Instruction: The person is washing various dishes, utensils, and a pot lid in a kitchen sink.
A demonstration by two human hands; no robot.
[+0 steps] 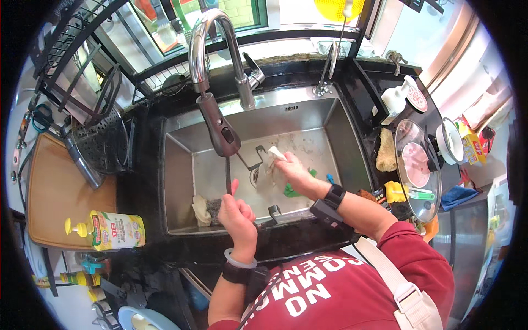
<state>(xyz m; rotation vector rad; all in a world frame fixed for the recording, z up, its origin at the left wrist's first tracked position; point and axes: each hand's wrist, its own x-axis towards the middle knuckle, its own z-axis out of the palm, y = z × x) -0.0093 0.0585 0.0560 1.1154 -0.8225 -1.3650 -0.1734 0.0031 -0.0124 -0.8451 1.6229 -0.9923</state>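
Evidently, the left hand (237, 213) grips a dark bar (228, 179) and the right hand (297, 175) a whitish cloth (276, 154), over the steel sink (344, 132).

sink (177, 187): plain silver-grey
bar (228, 176) over sink: dark grey
cloth (275, 153) over sink: white
pump bottle (132, 231) left of sink: yellow-white, red patch
board (77, 203) left of sink: tan
dish (416, 98) right of sink: white, red pattern

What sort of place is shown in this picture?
Probably a kitchen: there is a metal sink with a tall faucet, and a yellow pump bottle is beside the sink.
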